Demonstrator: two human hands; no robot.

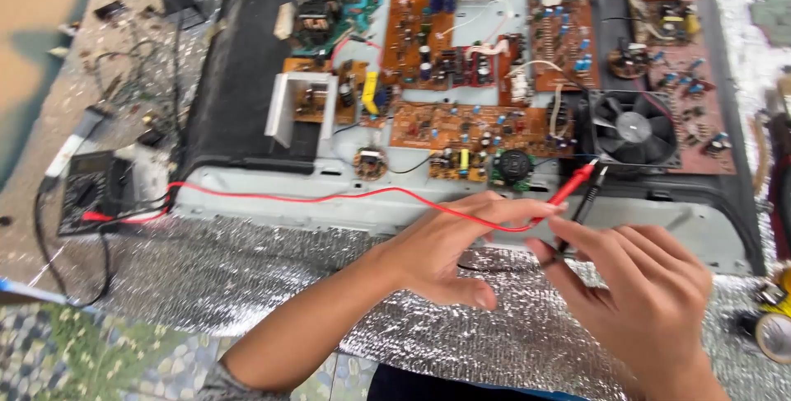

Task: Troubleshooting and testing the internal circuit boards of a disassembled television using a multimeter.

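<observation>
My left hand (pixel 449 244) reaches in from the lower left and pinches the red test probe (pixel 577 181) near its grip. The probe's red lead (pixel 329 197) trails left to a dark multimeter (pixel 95 191). Just to the right, my right hand (pixel 647 294) holds the black test probe (pixel 592 195) between thumb and fingers. Both probe tips point up toward the front edge of the brown circuit boards (pixel 461 125) in an open grey chassis (pixel 272 195), close to a round black part (pixel 515 166).
A black cooling fan (pixel 633 129) sits right of the probes, with another brown board (pixel 692 79) behind it. Crinkled silver foil sheet (pixel 247 277) covers the surface under my arms. A white-handled tool (pixel 78 133) lies near the multimeter. A tape roll (pixel 774 337) sits at the right edge.
</observation>
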